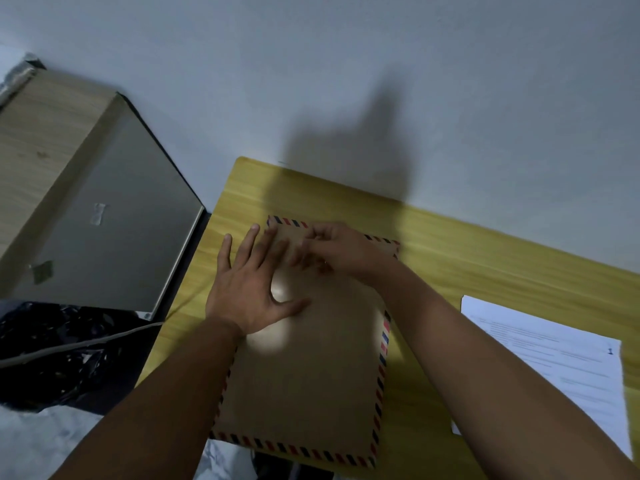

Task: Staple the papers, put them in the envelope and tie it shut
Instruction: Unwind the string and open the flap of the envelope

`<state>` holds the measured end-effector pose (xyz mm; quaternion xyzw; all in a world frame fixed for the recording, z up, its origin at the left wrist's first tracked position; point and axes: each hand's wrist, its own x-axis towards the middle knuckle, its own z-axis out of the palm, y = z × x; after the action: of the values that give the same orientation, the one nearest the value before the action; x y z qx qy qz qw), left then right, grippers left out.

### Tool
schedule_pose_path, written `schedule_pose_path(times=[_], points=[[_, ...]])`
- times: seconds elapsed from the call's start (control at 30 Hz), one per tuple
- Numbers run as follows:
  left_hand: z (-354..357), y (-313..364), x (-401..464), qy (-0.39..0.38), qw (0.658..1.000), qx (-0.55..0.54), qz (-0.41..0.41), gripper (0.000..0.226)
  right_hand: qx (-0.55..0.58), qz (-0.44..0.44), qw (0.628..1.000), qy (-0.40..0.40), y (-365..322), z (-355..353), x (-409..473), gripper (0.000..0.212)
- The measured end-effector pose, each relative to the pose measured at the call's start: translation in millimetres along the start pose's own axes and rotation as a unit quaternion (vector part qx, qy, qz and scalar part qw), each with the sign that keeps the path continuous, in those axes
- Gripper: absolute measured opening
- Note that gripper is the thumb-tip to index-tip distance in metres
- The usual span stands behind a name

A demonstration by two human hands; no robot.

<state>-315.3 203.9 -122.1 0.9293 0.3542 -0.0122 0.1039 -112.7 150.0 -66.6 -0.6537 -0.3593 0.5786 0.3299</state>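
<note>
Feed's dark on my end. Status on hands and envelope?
Left hand flat, pressing the envelope down on the yellow table. Right hand curled at the flap end, grip unclear. Printed sheet lies loose to the right.

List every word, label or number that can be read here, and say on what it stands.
None can be read.
Printed sheet: lines of text and a small dark mark near its right edge, too small and blurred to read.
Envelope: only the red and blue striped border, no visible writing.
</note>
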Motion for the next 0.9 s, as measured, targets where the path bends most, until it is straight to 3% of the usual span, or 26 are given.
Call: schedule_pose_path(times=[0.1,0.23,0.33,0.5,0.63,0.7,0.77,0.9], points=[[0,-1,0,0.0,1.0,-0.002,0.0,0.113,-0.035,0.056,0.997,-0.04,17,6,-20,0.015],[-1,-1,0,-0.007,1.0,-0.001,-0.004,0.115,-0.214,0.165,0.959,-0.081,15,-32,-38,0.019],[-1,-1,0,-0.007,1.0,0.0,-0.007,0.115,-0.304,0.18,0.935,0.012,0,-72,-30,0.021],[-3,2,0,0.009,0.999,-0.04,-0.018,0.118,-0.356,-0.007,0.894,0.272,-15,-94,-3,0.015],[-1,0,0,0.027,0.998,-0.063,-0.01,0.106,-0.495,-0.086,0.832,0.236,-5,-74,6,0.046],[-1,-1,-1,0.028,0.998,-0.063,-0.002,0.104,-0.529,-0.15,0.799,0.243,6,-64,3,0.048],[-1,-1,-1,0.02,0.998,-0.057,-0.002,0.109,-0.545,-0.18,0.784,0.235,17,-59,-2,0.053],[-1,-1,0,0.013,0.999,-0.04,-0.003,0.118,-0.591,-0.142,0.783,0.133,35,-58,-9,0.059]])
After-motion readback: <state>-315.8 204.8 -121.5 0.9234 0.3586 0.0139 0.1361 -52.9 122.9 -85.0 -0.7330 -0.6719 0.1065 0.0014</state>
